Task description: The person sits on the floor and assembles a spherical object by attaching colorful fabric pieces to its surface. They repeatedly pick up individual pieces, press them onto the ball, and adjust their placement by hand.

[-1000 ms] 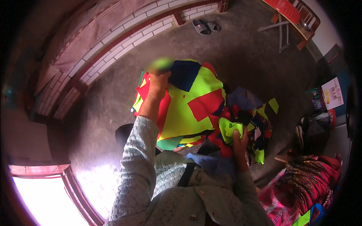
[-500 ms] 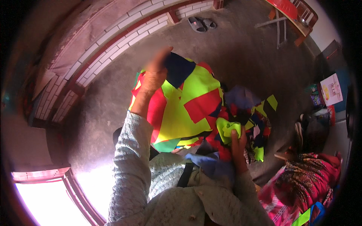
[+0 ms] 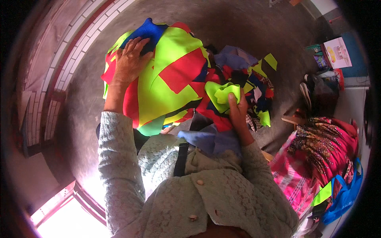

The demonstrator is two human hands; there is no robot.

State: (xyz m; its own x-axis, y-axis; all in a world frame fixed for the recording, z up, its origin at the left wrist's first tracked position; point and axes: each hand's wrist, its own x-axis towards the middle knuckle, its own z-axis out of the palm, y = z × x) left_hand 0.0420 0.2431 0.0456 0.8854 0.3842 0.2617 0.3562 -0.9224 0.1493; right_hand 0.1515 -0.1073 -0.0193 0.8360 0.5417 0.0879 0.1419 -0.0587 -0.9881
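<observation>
A large heap of cut cloth pieces (image 3: 168,53) in neon yellow-green, red, blue and green lies in front of me. My left hand (image 3: 131,59) rests on its far left part with the fingers spread, touching a blue cloth piece (image 3: 147,33) and the yellow-green cloth beside it. To the right, my right hand (image 3: 239,111) pinches a crumpled, folded yellow-green cloth (image 3: 222,95), thumb on top. A red cloth piece (image 3: 182,70) shows between the two hands. Beyond my right hand is a looser pile of scraps (image 3: 258,85) in dark blue, red and yellow-green.
A grey-blue cloth (image 3: 210,139) lies across my lap. At the right are a pink patterned cloth (image 3: 317,146), a blue bag (image 3: 345,198) and a pair of shoes (image 3: 306,93). A printed white box (image 3: 337,52) stands farther back. A white-brick ledge (image 3: 83,41) runs along the left.
My left hand has gone from a raised, pointing shape to lying flat with fingers spread on the cloth. My right hand still grips the yellow-green cloth. The whole view has shifted.
</observation>
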